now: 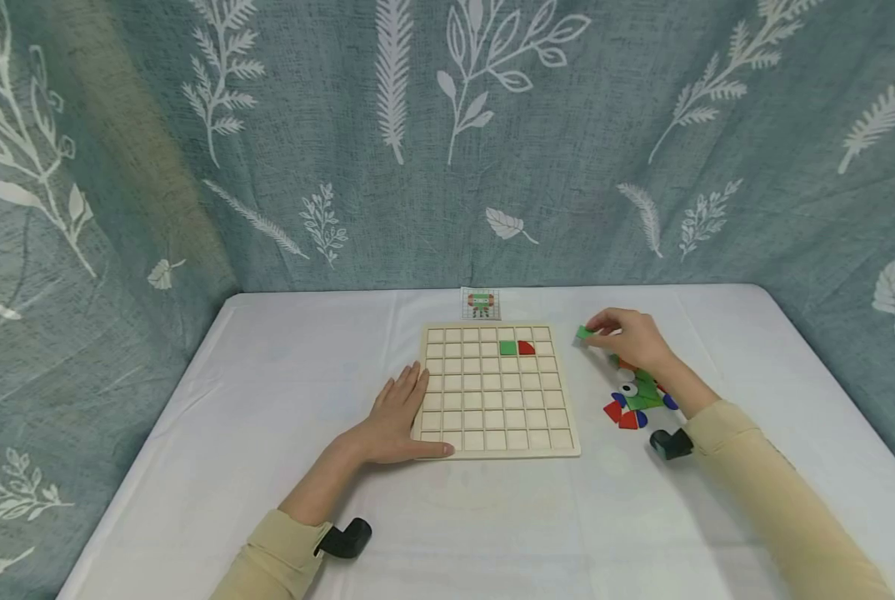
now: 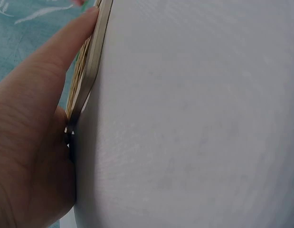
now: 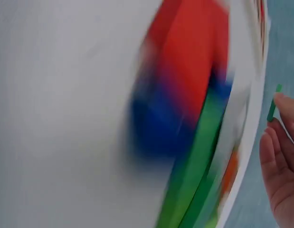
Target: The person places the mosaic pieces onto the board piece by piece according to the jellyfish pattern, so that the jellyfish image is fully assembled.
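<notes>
A square wooden grid board [image 1: 492, 400] lies on the white table, with a green square tile [image 1: 507, 347] and a red quarter-round tile [image 1: 526, 347] side by side in its second row. My left hand [image 1: 397, 421] rests along the board's left edge, fingers straight and thumb on the near-left corner. To the right of the board, my right hand [image 1: 631, 337] pinches a small green tile [image 3: 274, 103] between thumb and fingers, above the table. Below that hand lies a loose heap of coloured tiles [image 1: 646, 392] in green, red, blue, white and orange, partly hidden by the wrist.
A small picture card [image 1: 481, 304] with a gridded figure lies just beyond the board's far edge. Behind the table hangs a blue-green curtain [image 1: 417, 225] with white leaf prints. A dark wrist device [image 1: 671, 444] sticks out from the right sleeve near the heap.
</notes>
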Tool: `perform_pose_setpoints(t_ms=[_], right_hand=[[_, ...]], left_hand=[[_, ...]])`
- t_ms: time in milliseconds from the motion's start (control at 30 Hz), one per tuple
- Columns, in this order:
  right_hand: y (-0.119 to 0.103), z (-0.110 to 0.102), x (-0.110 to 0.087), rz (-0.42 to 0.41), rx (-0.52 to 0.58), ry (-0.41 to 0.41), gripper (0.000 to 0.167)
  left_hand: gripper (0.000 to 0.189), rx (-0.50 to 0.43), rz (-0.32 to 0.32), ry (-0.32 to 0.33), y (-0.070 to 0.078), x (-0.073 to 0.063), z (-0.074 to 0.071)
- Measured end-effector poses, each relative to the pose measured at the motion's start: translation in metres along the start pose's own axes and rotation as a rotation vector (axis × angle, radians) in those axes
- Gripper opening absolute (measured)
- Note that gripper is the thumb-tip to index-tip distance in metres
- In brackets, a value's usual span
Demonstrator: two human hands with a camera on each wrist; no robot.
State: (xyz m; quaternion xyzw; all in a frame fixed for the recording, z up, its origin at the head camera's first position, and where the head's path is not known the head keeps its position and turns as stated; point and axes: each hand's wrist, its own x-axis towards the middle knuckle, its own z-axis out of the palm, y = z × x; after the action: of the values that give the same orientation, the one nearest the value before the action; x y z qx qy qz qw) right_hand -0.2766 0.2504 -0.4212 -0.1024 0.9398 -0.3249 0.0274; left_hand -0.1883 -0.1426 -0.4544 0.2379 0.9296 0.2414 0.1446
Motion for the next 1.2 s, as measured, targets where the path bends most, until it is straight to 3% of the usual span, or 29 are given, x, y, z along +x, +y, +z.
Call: perform_pose_setpoints(t_ms=[200,367,700,933,1100,1200], right_hand=[[-0.050,0.039,0.018,-0.164,0.060,-0.108,0.015],[-0.071,0.063,0.031,-0.310,0.027,-0.174,0.011],[-0.080,0.079,0.035,-0.352,-0.016,-0.177,0.007],[-0.078,0.069,0.026,-0.411,0.016,-0.192,0.017],[-0.055,0.039,0.012,-0.296,0.039,-0.129,0.021],[-0.033,0.016,-0.001,-0.224,-0.025,-0.112,0.022]], left_hand=[[0.120,-0.008,0.000,0.001,0.000,0.001,0.002],[0.120,-0.004,-0.013,-0.012,0.001,0.002,0.004],[0.120,0.013,-0.020,-0.015,0.003,0.002,0.005],[0.120,0.016,-0.025,-0.017,0.003,0.001,0.004],[0.120,0.013,-0.019,-0.006,0.002,0.000,0.003],[0.121,0.011,-0.023,-0.003,0.000,-0.001,0.002]])
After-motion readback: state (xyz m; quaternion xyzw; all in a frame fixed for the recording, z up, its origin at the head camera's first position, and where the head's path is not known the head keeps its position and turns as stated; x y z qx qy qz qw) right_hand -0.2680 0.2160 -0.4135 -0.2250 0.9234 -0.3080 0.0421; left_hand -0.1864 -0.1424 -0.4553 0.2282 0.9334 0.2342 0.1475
